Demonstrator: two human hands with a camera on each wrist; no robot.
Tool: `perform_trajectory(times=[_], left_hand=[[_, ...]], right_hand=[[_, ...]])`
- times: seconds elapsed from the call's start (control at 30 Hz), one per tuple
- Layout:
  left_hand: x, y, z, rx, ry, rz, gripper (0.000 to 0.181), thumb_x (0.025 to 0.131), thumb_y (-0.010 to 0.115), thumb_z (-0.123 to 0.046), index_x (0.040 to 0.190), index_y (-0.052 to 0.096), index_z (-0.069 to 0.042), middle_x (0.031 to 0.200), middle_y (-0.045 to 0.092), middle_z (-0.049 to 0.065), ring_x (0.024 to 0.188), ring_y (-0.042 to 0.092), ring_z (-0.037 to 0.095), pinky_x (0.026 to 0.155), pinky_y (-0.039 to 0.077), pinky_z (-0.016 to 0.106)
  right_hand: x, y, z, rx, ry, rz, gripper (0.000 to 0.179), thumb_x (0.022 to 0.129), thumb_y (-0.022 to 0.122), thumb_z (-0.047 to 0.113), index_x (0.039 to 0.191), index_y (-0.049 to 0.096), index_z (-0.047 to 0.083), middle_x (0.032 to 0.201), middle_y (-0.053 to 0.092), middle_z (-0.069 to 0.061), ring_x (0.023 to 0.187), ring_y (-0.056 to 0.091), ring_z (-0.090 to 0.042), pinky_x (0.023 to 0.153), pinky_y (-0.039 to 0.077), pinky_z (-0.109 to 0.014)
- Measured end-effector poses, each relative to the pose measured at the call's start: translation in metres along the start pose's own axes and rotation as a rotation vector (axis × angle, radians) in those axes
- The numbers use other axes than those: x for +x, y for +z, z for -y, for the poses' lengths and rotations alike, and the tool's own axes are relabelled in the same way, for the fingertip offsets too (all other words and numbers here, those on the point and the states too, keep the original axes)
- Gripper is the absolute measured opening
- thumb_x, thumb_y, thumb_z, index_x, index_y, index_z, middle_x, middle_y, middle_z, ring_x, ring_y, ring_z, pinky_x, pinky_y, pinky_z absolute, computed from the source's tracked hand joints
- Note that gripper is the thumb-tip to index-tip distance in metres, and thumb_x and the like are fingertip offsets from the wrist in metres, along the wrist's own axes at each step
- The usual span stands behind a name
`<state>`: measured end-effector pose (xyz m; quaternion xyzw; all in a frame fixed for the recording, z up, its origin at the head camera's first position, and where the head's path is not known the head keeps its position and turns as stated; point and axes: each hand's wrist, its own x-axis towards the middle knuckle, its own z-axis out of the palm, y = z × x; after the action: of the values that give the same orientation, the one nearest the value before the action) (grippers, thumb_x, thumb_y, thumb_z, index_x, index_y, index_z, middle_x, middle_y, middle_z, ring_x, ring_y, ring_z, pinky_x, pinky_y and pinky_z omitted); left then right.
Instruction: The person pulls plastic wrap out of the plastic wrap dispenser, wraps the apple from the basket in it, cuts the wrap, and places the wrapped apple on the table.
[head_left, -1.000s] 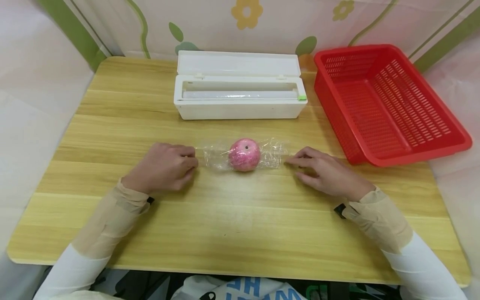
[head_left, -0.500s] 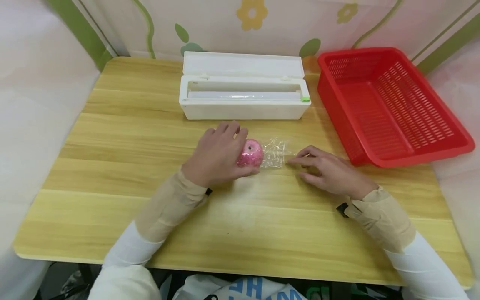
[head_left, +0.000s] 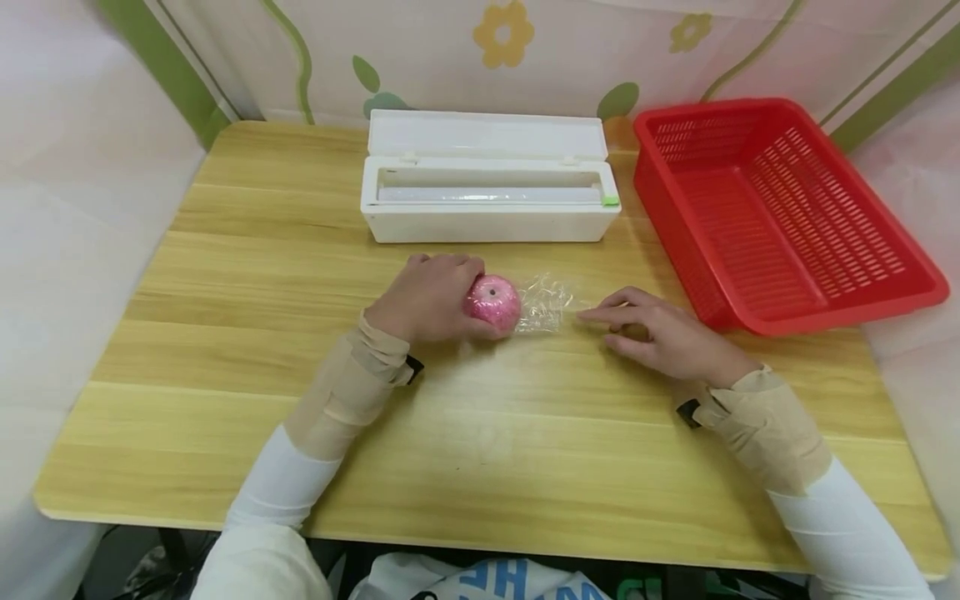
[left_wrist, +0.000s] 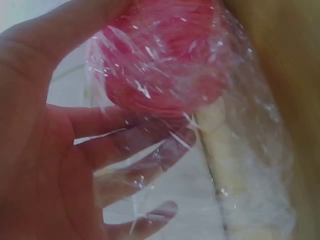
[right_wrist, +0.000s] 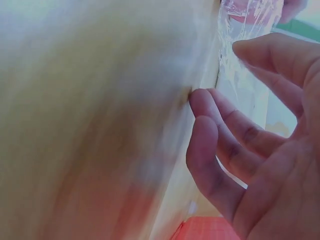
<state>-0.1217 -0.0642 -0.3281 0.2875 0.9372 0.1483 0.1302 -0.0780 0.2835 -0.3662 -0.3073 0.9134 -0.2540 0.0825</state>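
On the table, a pink-red apple (head_left: 493,302) lies wrapped in clear plastic wrap (head_left: 544,305), a loose flap of which spreads to the right. My left hand (head_left: 435,302) grips the apple from its left side, thumb at the near side and fingers on the far side. Through the film in the left wrist view, the fingers of the left hand (left_wrist: 125,135) show beneath the apple (left_wrist: 165,60). Beside the flap's right end rests my right hand (head_left: 660,333), fingers loosely bent and index fingertip right at the film edge. A gap separates its fingers in the right wrist view.
Behind the apple stands a white wrap dispenser box (head_left: 491,223), its lid (head_left: 487,135) raised and a film roll (head_left: 487,194) inside. A red plastic basket (head_left: 682,237) sits at the back right of the wooden table (head_left: 225,333).
My left hand has come from the wrap's left end to the apple and closed around it. The apple has tilted slightly. My right hand stays near the flap's right end, barely moved.
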Motion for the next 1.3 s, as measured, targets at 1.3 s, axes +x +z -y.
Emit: perform_trajectory(times=[1.3], left_hand=[[-0.005, -0.03, 0.024, 0.067, 0.166, -0.449, 0.082, 0.081, 0.089, -0.054, 0.138, 0.061, -0.003, 0.137, 0.07, 0.015, 0.133, 0.062, 0.035, 0.118, 0.043, 0.055]], right_hand=[[0.109, -0.016, 0.061, 0.518, 0.439, -0.642, 0.057, 0.109, 0.042, 0.059, 0.121, 0.06, 0.007, 0.091, 0.065, -0.006, 0.078, 0.073, -0.017, 0.064, 0.063, -0.026]])
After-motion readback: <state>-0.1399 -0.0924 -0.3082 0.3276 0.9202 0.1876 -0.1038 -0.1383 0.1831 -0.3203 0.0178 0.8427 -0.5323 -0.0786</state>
